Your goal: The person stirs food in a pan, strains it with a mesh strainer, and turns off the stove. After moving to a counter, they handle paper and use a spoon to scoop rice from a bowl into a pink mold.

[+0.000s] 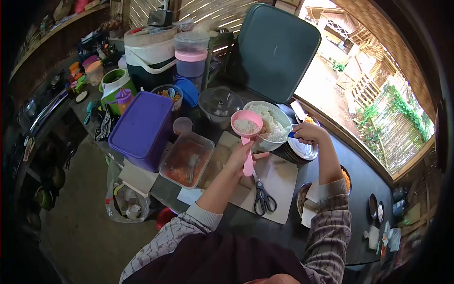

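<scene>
pink plastic catches the eye first in the head view: a pink ladle (247,127) with a round cup full of white rice, held out over the dark table (364,184). the left hand (240,156) grips its long handle, fingers curled fully round it, forearm stretched forward from a patterned sleeve with the wrist nearly straight. the cup hangs just beside the rim of a white bowl of rice (269,124), on its left side, and seems to overlap that rim.

the right hand (307,132) reaches further forward, elbow bent, forearm rising steeply from the sleeve. its fingers are closed on a small blue handle (292,135) at the bowl's right edge; what the handle belongs to is hidden. just below that hand sits a stack of metal plates (302,150).

under the left forearm lies a pale board (279,182), with black-handled scissors (263,196) resting on it, blades pointing towards the ladle. to the left stands a clear container (187,160) of orange-red food, then a purple lidded box (142,128). behind the bowl sit a clear domed lid (220,103) and a big grey lid (276,49) tilted upright.
</scene>
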